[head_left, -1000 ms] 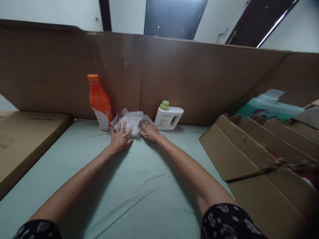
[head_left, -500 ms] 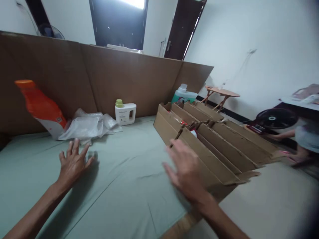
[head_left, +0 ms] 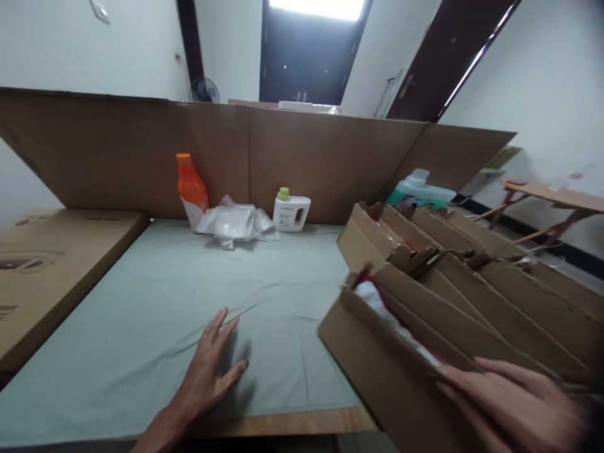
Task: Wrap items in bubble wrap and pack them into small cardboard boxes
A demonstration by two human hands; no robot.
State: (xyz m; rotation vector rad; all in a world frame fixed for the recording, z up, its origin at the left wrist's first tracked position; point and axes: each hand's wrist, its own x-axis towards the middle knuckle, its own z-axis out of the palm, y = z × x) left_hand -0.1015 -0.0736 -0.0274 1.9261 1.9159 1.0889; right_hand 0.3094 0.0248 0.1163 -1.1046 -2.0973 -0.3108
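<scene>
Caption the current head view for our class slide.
Right hand touching a cardboard box, left hand open over green cloth, clear plastic between orange bottle and white bottle.

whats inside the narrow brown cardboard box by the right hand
Inside the narrow brown cardboard box by the right hand, white material shows, with dark red alongside it. Whatever lies deeper is covered by the walls.

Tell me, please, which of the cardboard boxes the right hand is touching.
The front box, nearest the wearer, with white material showing in its opening. The right hand grips its rim; the other boxes stand behind it.
</scene>
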